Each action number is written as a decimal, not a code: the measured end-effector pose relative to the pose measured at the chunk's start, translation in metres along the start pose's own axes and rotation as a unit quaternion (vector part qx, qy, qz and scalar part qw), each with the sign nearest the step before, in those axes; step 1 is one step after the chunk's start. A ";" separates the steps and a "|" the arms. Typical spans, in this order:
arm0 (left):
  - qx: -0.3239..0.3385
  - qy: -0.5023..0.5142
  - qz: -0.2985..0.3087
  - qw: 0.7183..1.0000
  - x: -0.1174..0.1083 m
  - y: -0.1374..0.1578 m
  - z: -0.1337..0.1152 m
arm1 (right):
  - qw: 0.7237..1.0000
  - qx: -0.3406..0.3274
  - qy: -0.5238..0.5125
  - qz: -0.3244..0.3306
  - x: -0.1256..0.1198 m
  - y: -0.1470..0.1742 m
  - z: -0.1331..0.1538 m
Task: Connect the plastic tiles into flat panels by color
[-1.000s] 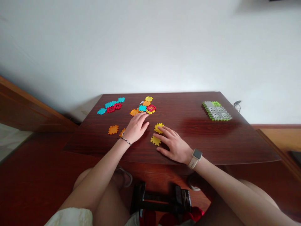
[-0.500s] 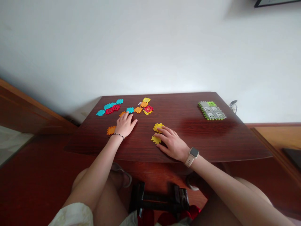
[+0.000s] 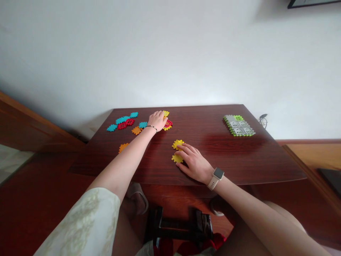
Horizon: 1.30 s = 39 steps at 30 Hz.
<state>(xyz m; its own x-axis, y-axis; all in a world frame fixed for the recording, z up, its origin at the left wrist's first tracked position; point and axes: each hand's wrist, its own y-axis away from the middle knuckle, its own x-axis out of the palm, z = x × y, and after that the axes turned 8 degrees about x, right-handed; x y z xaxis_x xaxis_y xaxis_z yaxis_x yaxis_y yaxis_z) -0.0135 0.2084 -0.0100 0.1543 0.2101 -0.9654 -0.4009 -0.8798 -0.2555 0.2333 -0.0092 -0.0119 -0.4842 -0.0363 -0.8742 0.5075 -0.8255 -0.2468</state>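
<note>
My left hand (image 3: 157,120) reaches to the far middle of the table, over a group of notched plastic tiles. Its fingers point down and are mostly hidden, so what they hold cannot be seen. Right beside it lie a yellow tile (image 3: 166,113) and a red tile (image 3: 168,123) on top of a yellow one. Near the front, my right hand (image 3: 196,163) rests with fingers apart. Its fingertips touch an upper yellow tile (image 3: 177,143) and a lower yellow tile (image 3: 177,158).
Blue tiles (image 3: 123,120) and red window tiles (image 3: 126,124) lie at the far left. Nearer are orange tiles (image 3: 136,130) and another blue tile (image 3: 142,124). A joined grey and green panel (image 3: 239,125) lies at the right. Behind the table (image 3: 207,124) stands a white wall (image 3: 170,53).
My left hand has moved right and farther away, from the blue and orange tiles to the group by the yellow and red ones. My right hand stays in place.
</note>
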 end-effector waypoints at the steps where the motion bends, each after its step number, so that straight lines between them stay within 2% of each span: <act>1: 0.001 0.004 0.006 1.000 0.004 -0.007 0.000 | 1.000 0.000 -0.001 -0.001 0.000 0.000 0.000; 4: 0.021 0.018 0.024 0.999 0.013 -0.017 -0.007 | 1.000 0.000 -0.002 0.000 0.001 -0.002 -0.001; 7: 0.068 0.032 0.030 0.997 0.018 -0.013 -0.021 | 1.000 -0.001 0.003 0.002 0.003 -0.004 0.000; 14: 0.215 0.095 0.013 0.972 0.015 0.017 -0.054 | 1.000 -0.008 -0.004 0.002 0.006 -0.005 0.003; 18: 0.247 0.160 -0.005 0.956 0.009 0.043 -0.058 | 1.000 -0.008 -0.004 0.007 0.004 -0.004 0.003; 21: 0.227 0.166 -0.026 0.959 0.002 0.065 -0.051 | 1.000 -0.012 -0.004 0.010 0.003 -0.004 0.004; 24: 0.186 0.161 -0.018 0.969 -0.003 0.081 -0.041 | 1.000 -0.015 -0.003 0.012 0.002 -0.003 0.005; 27: 0.164 0.170 -0.014 0.972 -0.006 0.091 -0.035 | 1.000 -0.014 -0.005 0.009 0.001 -0.002 0.006; 32: 0.145 0.187 -0.055 0.970 -0.013 0.097 -0.028 | 1.000 -0.015 -0.004 0.011 0.002 -0.001 0.005; 36: 0.050 0.130 -0.084 0.987 -0.020 0.094 -0.003 | 1.000 -0.015 -0.005 0.011 0.002 -0.001 0.005; 39: -0.008 0.076 -0.057 0.995 -0.023 0.090 0.017 | 1.000 -0.015 -0.005 0.011 0.000 0.000 0.005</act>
<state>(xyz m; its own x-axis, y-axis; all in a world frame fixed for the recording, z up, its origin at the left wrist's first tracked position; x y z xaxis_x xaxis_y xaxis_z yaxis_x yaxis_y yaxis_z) -0.0686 0.1318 -0.0117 0.3329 0.2442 -0.9108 -0.3593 -0.8601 -0.3620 0.2300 -0.0118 -0.0100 -0.4793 -0.0602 -0.8756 0.5394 -0.8072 -0.2398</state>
